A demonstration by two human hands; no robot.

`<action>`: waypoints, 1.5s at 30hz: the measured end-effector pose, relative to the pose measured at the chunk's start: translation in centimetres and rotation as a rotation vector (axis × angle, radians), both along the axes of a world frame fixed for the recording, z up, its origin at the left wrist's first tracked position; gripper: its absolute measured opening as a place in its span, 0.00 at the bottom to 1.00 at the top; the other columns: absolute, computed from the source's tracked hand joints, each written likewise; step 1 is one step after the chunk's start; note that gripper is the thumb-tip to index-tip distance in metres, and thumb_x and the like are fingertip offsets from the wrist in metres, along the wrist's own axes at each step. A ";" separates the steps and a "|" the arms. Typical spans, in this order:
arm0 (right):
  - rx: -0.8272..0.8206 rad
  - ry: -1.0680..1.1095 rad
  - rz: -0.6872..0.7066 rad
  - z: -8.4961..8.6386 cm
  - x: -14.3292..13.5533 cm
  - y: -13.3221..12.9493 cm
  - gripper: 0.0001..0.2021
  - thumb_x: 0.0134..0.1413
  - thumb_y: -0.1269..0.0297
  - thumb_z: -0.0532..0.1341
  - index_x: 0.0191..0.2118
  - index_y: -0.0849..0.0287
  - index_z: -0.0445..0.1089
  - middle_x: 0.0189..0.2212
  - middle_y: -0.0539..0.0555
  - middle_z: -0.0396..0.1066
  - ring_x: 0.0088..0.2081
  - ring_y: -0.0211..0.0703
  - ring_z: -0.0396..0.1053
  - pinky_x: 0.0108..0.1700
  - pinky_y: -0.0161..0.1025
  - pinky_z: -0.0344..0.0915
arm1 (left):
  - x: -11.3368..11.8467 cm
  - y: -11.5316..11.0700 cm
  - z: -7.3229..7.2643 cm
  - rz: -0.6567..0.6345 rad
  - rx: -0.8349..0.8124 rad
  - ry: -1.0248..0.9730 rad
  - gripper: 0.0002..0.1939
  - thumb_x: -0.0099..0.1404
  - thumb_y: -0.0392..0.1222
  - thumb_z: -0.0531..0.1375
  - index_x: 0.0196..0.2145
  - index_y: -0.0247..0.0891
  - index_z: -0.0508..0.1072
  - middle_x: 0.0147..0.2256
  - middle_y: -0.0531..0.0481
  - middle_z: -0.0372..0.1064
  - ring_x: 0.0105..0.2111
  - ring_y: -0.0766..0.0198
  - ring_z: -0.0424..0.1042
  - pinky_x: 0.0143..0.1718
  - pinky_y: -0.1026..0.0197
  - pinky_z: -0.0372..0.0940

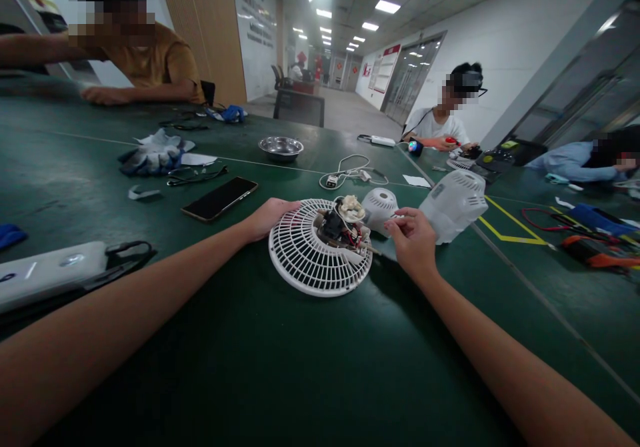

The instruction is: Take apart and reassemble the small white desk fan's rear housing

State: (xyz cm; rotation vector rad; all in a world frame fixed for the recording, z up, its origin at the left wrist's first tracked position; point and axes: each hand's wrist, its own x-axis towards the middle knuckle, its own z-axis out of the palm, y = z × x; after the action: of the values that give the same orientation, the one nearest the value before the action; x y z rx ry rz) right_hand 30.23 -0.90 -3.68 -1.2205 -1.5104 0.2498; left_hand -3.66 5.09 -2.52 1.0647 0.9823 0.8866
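Observation:
A white round fan grille (320, 270) lies on the green table with its bars upward. On it sits an exposed fan motor (336, 228) with dark parts, thin wires and a cream-coloured piece on top. My left hand (273, 218) grips the grille's left rim, its fingertips partly hidden. Right of the motor, my right hand (414, 239) is raised with thumb and fingers pinched together; whatever lies between them is too small to make out. Behind the motor stands a white vented motor cover (380, 205). A larger white plastic housing (454, 205) stands just beyond my right hand.
Left lie a phone (220, 199), work gloves (155, 153) and a white power strip (55, 273). A metal bowl (281, 148) and a white cable (355, 173) lie farther back. An orange multimeter (597, 252) is at right. Other people sit around the table.

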 end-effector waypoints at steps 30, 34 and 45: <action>0.071 -0.068 -0.057 -0.9 1.4 1.3 0.09 0.53 0.71 0.62 0.40 0.54 0.73 0.33 0.52 0.75 0.33 0.46 0.73 0.36 0.43 0.69 | -0.4 0.3 -0.6 -0.021 0.058 0.054 0.11 0.70 0.43 0.66 0.32 0.35 0.81 0.29 0.48 0.78 0.28 0.65 0.73 0.34 0.62 0.67; 0.069 -0.046 -0.066 -0.8 1.4 1.4 0.07 0.54 0.70 0.63 0.40 0.54 0.73 0.32 0.52 0.75 0.32 0.46 0.72 0.35 0.43 0.69 | -0.4 0.3 -0.7 -0.027 0.074 0.070 0.11 0.69 0.45 0.67 0.32 0.35 0.81 0.30 0.48 0.78 0.28 0.65 0.74 0.35 0.62 0.68; 0.077 -0.016 -0.114 -0.5 1.3 1.4 0.08 0.50 0.68 0.62 0.38 0.56 0.73 0.32 0.52 0.75 0.32 0.45 0.72 0.37 0.43 0.70 | 0.0 -0.1 0.0 -0.007 0.028 0.056 0.13 0.72 0.41 0.63 0.30 0.35 0.81 0.28 0.49 0.78 0.26 0.67 0.73 0.34 0.63 0.67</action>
State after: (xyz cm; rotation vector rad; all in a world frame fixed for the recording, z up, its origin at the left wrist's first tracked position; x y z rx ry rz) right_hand 31.58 0.47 -4.22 -1.2452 -1.4457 0.1056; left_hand -3.65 4.99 -2.51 1.1211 1.0146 0.8714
